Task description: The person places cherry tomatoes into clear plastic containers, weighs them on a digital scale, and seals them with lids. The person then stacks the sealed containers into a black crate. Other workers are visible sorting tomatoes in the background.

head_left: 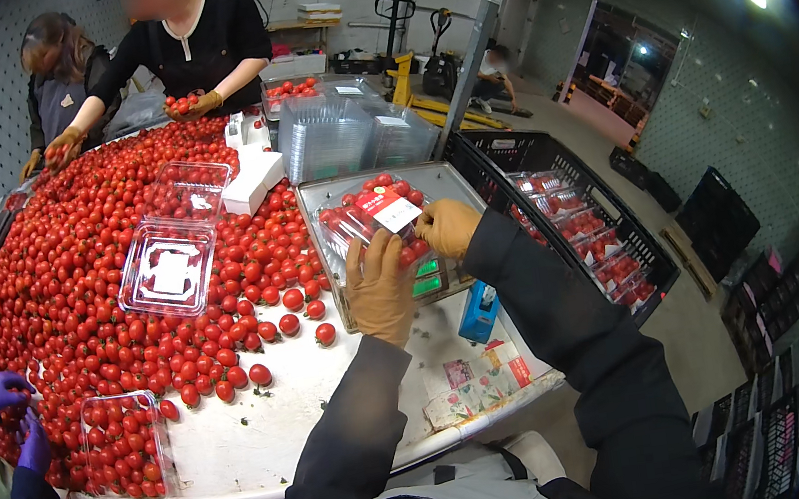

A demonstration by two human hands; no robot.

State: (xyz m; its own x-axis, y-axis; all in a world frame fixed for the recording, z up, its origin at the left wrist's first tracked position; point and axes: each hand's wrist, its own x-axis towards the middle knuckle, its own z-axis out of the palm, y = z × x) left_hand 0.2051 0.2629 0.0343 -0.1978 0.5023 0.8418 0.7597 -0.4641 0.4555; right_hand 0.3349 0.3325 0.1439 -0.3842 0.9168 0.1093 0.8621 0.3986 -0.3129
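A clear plastic clamshell box of cherry tomatoes (346, 218), with a red and white label (389, 207) on its lid, sits on the metal platform of a scale (452, 180). My left hand (380, 286), in a tan glove, holds the box's near side with fingers spread along it. At the near right edge, my gloved right hand (451, 227) has its fingers bent and pinched against the box. Green lit displays (427, 285) on the scale show partly below my hands. What lies under my fingertips is hidden.
Loose cherry tomatoes (94, 290) cover the table's left. Empty clamshells (167, 269) lie on them; more stand in stacks (324, 134). A blue box (479, 311) is near my right forearm. Right, a black crate (546, 154) holds packed boxes. Co-workers' gloved hands (31, 442) work at left and behind.
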